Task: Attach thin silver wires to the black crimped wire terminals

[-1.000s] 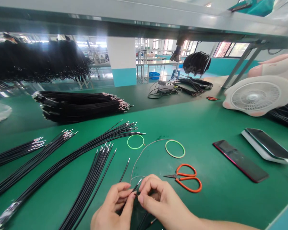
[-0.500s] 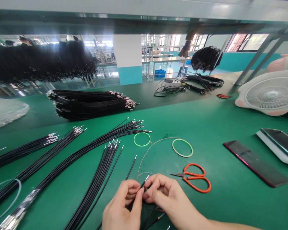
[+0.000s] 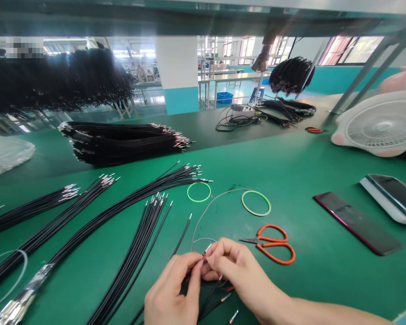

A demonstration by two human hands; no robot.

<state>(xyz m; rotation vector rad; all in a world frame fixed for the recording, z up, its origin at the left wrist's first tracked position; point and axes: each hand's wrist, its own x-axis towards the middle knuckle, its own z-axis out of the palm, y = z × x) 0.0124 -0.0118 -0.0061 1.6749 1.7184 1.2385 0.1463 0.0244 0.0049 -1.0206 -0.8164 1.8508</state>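
My left hand is closed in a pinch around a thin black cable, just below its silvery tip. Against that same end, the thumb and fingers of my right hand press together, and a small copper-coloured bit shows between the two hands. Whether the right fingers also hold a fine strand is hidden. A thin pale line curves from a green ring down behind my hands. Several cable ends lie under and beside the right wrist. Orange-handled scissors rest to the right, blades pointing left.
Loose black cables fan out on the left of the green table. A thick cable bundle lies behind them. Another green ring is near the middle. On the right are a phone, another device and a white fan.
The fingers of my right hand have moved up to the cable's tip and meet the left fingertips there. More loose cable ends show below. The whole view has shifted slightly.
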